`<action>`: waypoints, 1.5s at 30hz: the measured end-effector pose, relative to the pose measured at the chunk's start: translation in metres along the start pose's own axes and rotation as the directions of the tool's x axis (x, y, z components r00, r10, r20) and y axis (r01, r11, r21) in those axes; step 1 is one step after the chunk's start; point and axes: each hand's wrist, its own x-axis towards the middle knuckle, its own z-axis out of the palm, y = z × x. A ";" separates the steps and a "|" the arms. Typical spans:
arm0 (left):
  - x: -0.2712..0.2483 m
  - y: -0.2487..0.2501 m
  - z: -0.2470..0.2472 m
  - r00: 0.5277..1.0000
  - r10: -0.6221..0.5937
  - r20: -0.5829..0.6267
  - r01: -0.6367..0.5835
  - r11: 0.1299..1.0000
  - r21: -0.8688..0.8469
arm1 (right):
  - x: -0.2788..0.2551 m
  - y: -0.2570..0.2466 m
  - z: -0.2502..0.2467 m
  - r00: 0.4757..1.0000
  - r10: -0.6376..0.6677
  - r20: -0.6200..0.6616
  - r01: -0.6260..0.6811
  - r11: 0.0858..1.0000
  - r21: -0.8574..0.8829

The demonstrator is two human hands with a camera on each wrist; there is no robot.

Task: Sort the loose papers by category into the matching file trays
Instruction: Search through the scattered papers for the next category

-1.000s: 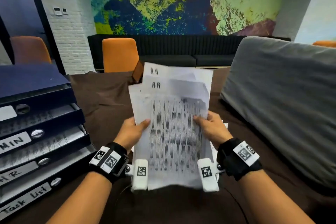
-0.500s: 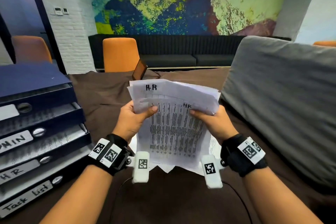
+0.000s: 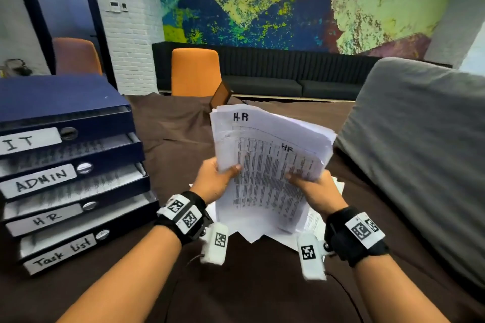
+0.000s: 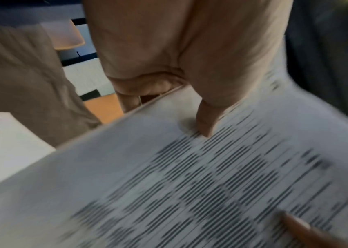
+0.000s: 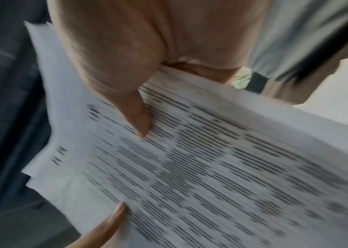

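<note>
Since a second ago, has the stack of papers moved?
Yes. The stack of papers, held by the left hand and right hand, has tipped away from the camera; its top edge now sits lower against the orange chair.

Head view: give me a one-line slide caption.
Left hand and right hand grip a sheaf of papers marked HR beside the labelled file trays.

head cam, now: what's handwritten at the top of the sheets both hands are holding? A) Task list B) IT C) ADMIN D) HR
D: the stack of papers, gripped by the left hand and the right hand, has "HR" handwritten at the top of the rear sheet, and what looks like the same mark on the front sheet, matching the HR tray label.
</note>
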 end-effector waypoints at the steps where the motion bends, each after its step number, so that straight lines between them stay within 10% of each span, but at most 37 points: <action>1: 0.000 -0.011 -0.002 1.000 -0.019 0.005 0.019 0.999 0.036 | 0.000 0.010 0.000 0.999 0.042 0.013 -0.041 0.998 -0.039; 7: 0.008 -0.025 -0.022 0.975 -0.044 -0.219 0.054 0.998 0.043 | 0.005 0.050 0.002 0.975 0.223 0.009 -0.220 0.966 -0.135; 17: -0.032 -0.011 -0.104 0.923 -0.117 -0.367 0.078 0.990 -0.120 | 0.016 0.020 0.085 0.915 0.178 0.363 -0.136 0.981 -0.138; 21: -0.054 -0.007 -0.125 0.908 -0.042 -0.417 -0.019 0.990 -0.140 | 0.015 0.020 0.114 0.939 0.164 0.303 -0.099 0.971 -0.218; 34: -0.047 0.016 -0.108 0.905 0.119 -0.409 -0.214 0.957 -0.195 | 0.010 0.014 0.114 0.972 0.188 0.140 -0.198 0.978 0.059; 45: -0.034 -0.004 -0.086 0.958 0.032 -0.286 -0.027 0.999 0.020 | -0.005 0.031 0.094 0.898 0.243 0.367 -0.213 0.969 -0.123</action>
